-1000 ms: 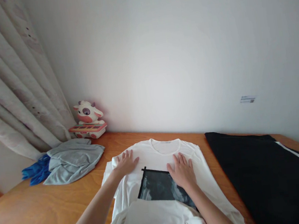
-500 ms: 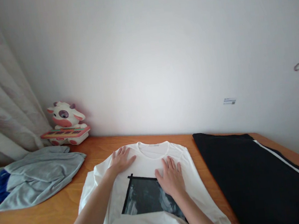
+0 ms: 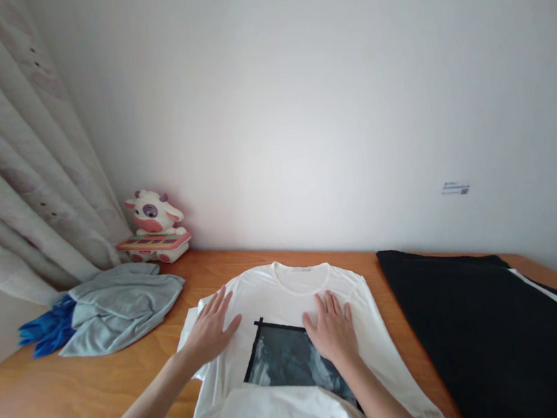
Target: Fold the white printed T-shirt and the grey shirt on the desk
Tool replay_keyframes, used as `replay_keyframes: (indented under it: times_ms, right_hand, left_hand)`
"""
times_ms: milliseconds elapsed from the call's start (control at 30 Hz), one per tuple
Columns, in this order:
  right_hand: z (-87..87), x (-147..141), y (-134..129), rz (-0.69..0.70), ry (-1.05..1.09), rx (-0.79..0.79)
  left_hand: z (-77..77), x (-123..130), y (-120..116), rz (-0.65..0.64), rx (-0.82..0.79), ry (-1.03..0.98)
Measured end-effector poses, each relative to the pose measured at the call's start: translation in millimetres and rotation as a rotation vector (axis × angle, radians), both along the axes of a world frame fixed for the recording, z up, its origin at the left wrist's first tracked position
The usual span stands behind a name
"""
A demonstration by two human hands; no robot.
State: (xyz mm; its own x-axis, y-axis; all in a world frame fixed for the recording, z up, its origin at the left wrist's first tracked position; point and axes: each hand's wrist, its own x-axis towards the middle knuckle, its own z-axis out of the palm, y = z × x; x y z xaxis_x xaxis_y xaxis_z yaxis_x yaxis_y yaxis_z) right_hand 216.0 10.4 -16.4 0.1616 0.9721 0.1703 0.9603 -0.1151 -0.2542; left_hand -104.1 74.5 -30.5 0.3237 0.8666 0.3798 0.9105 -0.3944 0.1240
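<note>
A white shirt (image 3: 278, 296) with a dark printed picture (image 3: 292, 355) lies on the wooden table, its collar towards the wall and its lower part bunched up near me. My left hand (image 3: 212, 330) is open at the shirt's left shoulder and side, fingers spread and pointing forward. Flat on the chest, just right of the print's top edge, rests my right hand (image 3: 331, 330), its fingers apart. Neither hand grips the cloth.
A cow toy with a keyboard (image 3: 155, 230) stands at the back left, by a curtain (image 3: 15, 152). Grey cloth (image 3: 123, 307) and blue cloth (image 3: 53, 325) lie on the left. Black fabric with a white stripe (image 3: 484, 333) covers the table's right (image 3: 405, 349).
The view has turned left, so things appear further right. My left hand has moved outward and nearer to me, to the shirt's left side. My right hand has stayed on the chest.
</note>
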Motion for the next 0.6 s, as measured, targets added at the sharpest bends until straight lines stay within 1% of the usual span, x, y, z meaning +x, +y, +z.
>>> replay_keyframes:
  times_ms: [67,100,200,267,367,433,500,533,600]
  right_hand:
    - [-0.8,-1,0,0.0,-0.019,-0.004]
    - [-1.1,-1,0,0.001,-0.029,-0.009]
    - [-1.0,-1,0,0.001,-0.064,-0.041]
    - [-0.4,-1,0,0.002,-0.087,-0.071]
    - [3.0,-1,0,0.002,-0.115,-0.118]
    - [8.6,-5,1,-0.011,-0.135,-0.144]
    - [16.9,-15,3,-0.02,-0.157,-0.136]
    - [21.4,-23,5,-0.002,-0.158,-0.118]
    - [29.1,-46,9,0.095,-0.117,-0.079]
  left_hand:
    - [-4.4,-26,-11,0.077,-0.093,0.046]
    - [-5.8,-38,-15,0.087,-0.131,0.064]
    - [-6.1,-61,-22,0.046,-0.174,0.088]
    - [-4.3,-65,-23,0.059,-0.178,0.084]
    - [-1.8,-61,-25,0.112,-0.173,0.073]
    - [-0.9,-57,-26,0.118,-0.168,0.053]
    - [0.4,-55,-27,0.118,-0.182,0.016]
    - [1.3,-55,-27,0.123,-0.194,-0.013]
    - [3.7,-56,-27,0.15,-0.195,-0.095]
